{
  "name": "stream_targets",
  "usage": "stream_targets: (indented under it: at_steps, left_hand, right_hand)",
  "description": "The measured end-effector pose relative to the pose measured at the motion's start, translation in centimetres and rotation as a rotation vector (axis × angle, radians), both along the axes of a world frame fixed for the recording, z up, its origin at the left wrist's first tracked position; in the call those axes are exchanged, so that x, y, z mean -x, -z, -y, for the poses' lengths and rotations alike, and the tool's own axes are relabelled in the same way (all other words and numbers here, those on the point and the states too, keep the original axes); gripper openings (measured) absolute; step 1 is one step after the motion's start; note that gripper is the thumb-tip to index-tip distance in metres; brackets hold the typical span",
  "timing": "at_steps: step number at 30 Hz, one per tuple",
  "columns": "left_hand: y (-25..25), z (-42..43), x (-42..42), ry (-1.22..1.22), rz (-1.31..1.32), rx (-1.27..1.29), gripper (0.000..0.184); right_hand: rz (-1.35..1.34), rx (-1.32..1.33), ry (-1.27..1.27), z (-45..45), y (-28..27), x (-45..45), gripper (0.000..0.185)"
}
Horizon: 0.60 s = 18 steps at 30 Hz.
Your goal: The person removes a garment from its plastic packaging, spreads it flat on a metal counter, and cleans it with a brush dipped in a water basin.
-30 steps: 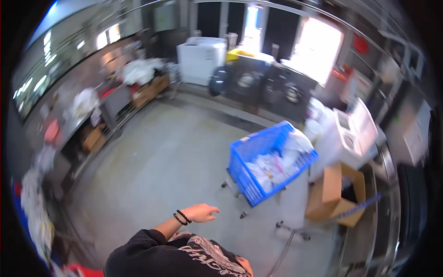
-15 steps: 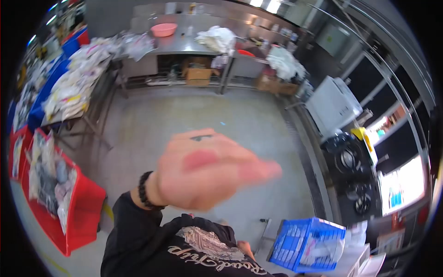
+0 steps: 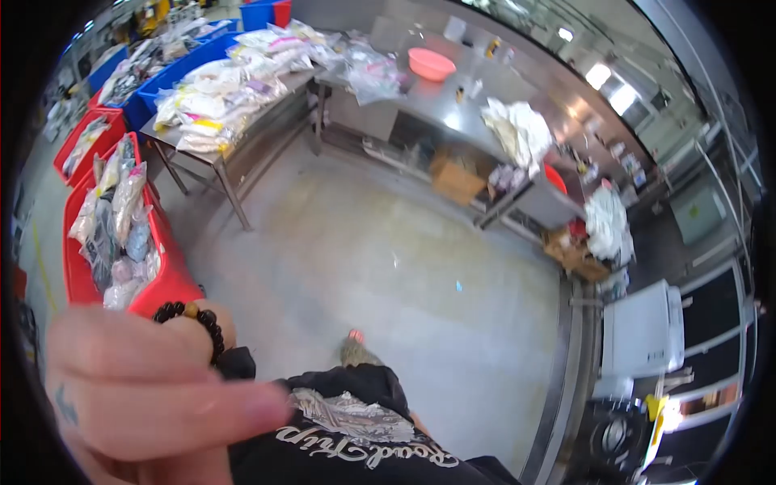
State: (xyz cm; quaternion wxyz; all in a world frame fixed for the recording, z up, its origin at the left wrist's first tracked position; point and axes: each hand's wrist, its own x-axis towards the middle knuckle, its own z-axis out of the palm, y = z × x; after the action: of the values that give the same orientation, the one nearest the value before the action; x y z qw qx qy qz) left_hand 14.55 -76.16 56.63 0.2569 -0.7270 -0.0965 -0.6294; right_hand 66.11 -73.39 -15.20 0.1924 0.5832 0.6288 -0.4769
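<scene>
My left hand (image 3: 153,396) is raised close to the camera at the lower left, large and blurred. Its fingers are curled in, one fingertip points right, and I see nothing held in it. A dark bead bracelet (image 3: 212,330) circles the wrist. Behind the wrist, further off and apart from it, stands a red bin (image 3: 174,279) filled with bagged garments (image 3: 125,202). Below is my black shirt (image 3: 339,436) with lettering on it. My right hand is out of view.
A metal table (image 3: 220,166) at the left bears a pile of bagged clothes (image 3: 218,101). Along the back runs a steel counter (image 3: 436,101) with a pink basin (image 3: 431,65) and white cloth (image 3: 521,133). Beneath it sits a cardboard box (image 3: 459,178). A white appliance (image 3: 643,327) stands at the right.
My left hand has moved from the middle to the lower left, nearer the camera. The view has turned left, so the blue basket has left the picture.
</scene>
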Motion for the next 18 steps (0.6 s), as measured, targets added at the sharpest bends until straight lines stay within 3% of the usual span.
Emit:
stream_targets:
  at_steps: [4, 6, 7, 8, 9, 12, 14, 16, 18]
  left_hand:
    - [-1.5, -2.1, 3.5, -0.012, -0.194, -0.217, 0.012]
    - [-1.9, -3.3, 5.6, -0.028, -0.277, -0.291, 0.013]
    - [-1.5, -4.0, 6.7, -0.065, -0.29, -0.287, 0.013]
    - [-0.3, -4.5, 7.5, -0.173, -0.201, -0.187, 0.01]
    - [1.2, -4.9, 7.8, -0.279, -0.099, -0.08, 0.01]
    - [4.3, -6.9, 10.3, -0.526, 0.112, 0.12, 0.02]
    - [5.6, -9.4, 12.4, -0.8, 0.464, 0.621, 0.013]
    - [10.3, -13.1, 17.9, -0.742, 0.464, 0.558, 0.016]
    - [14.1, -15.8, 21.2, -0.462, 0.941, 0.777, 0.023]
  right_hand:
    - [0.023, 0.237, 0.025, -11.5, -1.3, 7.3, 0.041]
    - [0.078, 0.374, 0.021, -17.6, 5.2, 7.5, 0.041]
    - [-0.264, 0.673, 0.057, -23.7, 5.2, 6.5, 0.033]
    - [0.006, 0.431, 0.047, -27.5, 9.4, 8.8, 0.035]
    - [0.023, 0.446, 0.023, -28.0, 7.4, 10.6, 0.035]
    - [0.009, 0.154, -0.09, -47.6, -1.6, 21.5, 0.027]
    - [0.013, 0.054, -0.152, -49.9, -4.6, 26.2, 0.025]
    - [-0.086, 0.018, -0.064, -54.7, -7.2, 32.9, 0.028]
    - [-0.208, -0.021, 0.032, -57.5, -8.2, 39.8, 0.031]
